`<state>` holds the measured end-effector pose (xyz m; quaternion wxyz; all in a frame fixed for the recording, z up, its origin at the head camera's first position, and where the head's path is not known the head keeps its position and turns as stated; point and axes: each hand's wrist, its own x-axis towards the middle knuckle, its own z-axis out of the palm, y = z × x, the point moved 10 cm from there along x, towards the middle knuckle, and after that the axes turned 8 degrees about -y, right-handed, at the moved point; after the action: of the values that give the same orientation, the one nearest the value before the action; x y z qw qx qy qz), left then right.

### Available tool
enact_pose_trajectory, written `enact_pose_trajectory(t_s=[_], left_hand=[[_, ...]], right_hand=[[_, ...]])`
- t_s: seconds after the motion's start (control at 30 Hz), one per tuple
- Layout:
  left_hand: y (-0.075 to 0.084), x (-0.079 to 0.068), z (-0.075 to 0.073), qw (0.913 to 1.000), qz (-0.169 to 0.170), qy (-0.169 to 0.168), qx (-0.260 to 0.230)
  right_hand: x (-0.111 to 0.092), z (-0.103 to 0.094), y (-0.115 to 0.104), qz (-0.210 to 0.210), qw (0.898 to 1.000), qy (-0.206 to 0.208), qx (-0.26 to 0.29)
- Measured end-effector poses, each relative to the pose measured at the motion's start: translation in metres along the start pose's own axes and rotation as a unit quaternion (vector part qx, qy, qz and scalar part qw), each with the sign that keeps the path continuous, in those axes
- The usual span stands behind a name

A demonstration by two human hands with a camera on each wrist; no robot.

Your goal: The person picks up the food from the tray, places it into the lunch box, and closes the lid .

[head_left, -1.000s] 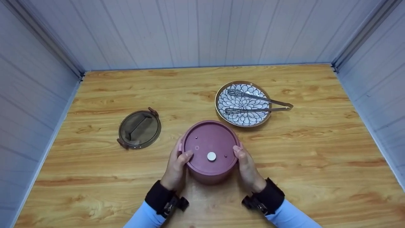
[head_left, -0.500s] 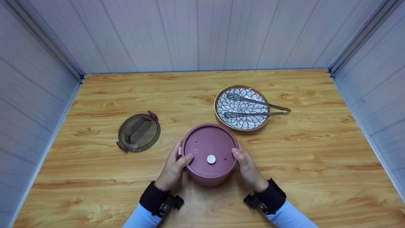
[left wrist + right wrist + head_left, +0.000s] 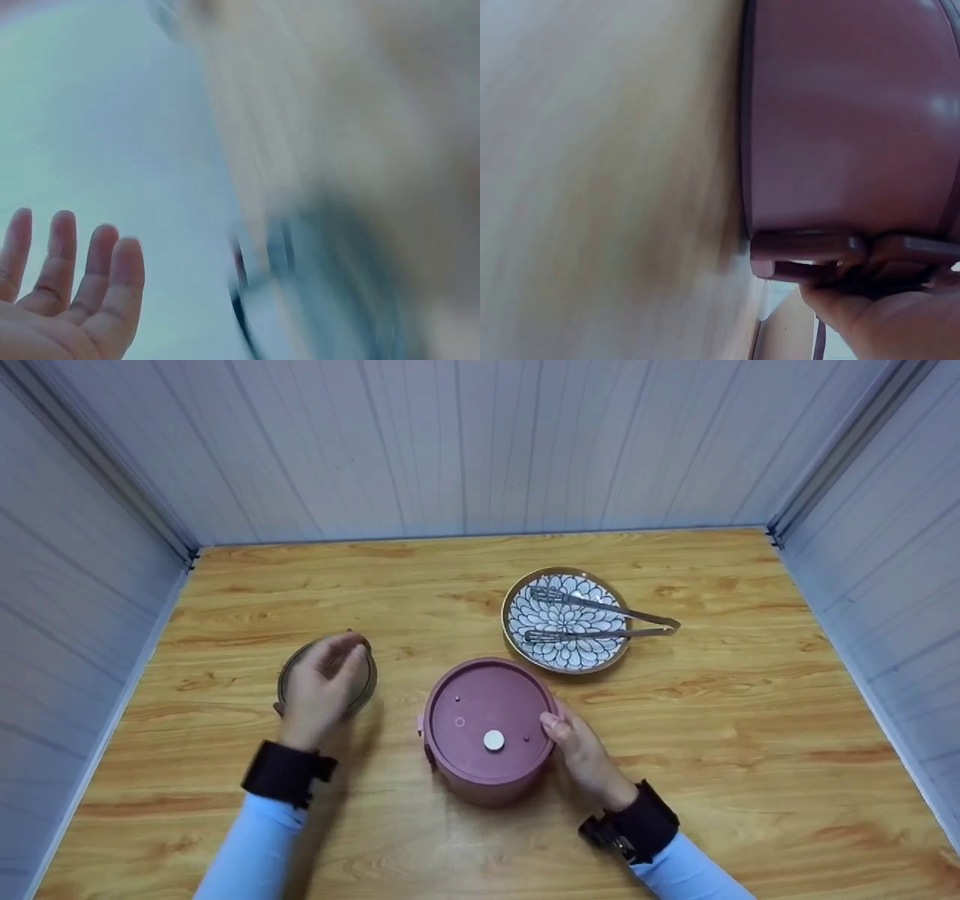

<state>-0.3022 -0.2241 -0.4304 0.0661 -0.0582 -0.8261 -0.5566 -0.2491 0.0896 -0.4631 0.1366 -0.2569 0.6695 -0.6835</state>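
A mauve round lidded food container (image 3: 491, 720) with a white button on its lid stands upright near the middle of the table. My right hand (image 3: 589, 754) grips its right side, thumb over the lid's rim. In the right wrist view, fingers (image 3: 900, 319) lie at a side clip (image 3: 806, 247) on the container's wall. My left hand (image 3: 319, 682) is above a dark see-through round lid (image 3: 365, 690) with brown side clips, covering most of it. In the left wrist view the left fingers (image 3: 124, 292) are extended, with nothing between them; contact with the lid cannot be told.
Behind the container sits a flower-patterned plate (image 3: 570, 660) with a brown rim. Metal tongs (image 3: 637, 622) lie across it, their joined end past the plate's right edge. Pale panel walls (image 3: 465, 450) bound the wooden table (image 3: 735, 720) at the back and sides.
My left hand has let go of the container's left side and moved left, over the dark lid. A clip now shows hanging on that side. My right hand still grips the container.
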Motion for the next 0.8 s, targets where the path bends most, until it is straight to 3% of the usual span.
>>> enact_pose_trajectory(t_s=[0.07, 0.13, 0.23, 0.33, 0.57, 0.7, 0.8], left_hand=[[-0.011, 0.008, -0.015, 0.9946, -0.020, -0.002, 0.102], [-0.024, 0.012, -0.023, 0.9814, -0.046, -0.025, 0.185], [-0.040, 0.012, -0.026, 0.9614, -0.070, -0.065, 0.258], [-0.051, 0.011, -0.028, 0.9538, -0.082, -0.070, 0.281], [-0.060, 0.009, -0.034, 0.9550, -0.095, -0.045, 0.277], [-0.055, 0.007, -0.034, 0.9562, -0.097, -0.064, 0.269], [-0.041, 0.004, -0.034, 0.9582, -0.083, -0.068, 0.265]], right_hand=[[-0.001, -0.001, 0.002, 0.014, 1.000, -0.004, 0.005], [-0.002, -0.002, 0.004, 0.028, 1.000, -0.008, 0.005], [-0.003, -0.003, 0.005, 0.038, 0.999, -0.016, 0.003], [-0.003, -0.005, 0.005, 0.036, 0.999, -0.029, -0.011], [-0.003, -0.013, 0.006, 0.049, 0.996, -0.056, -0.057], [-0.003, -0.018, 0.004, 0.051, 0.993, -0.068, -0.082], [-0.003, -0.020, 0.003, 0.049, 0.990, -0.086, -0.097]])
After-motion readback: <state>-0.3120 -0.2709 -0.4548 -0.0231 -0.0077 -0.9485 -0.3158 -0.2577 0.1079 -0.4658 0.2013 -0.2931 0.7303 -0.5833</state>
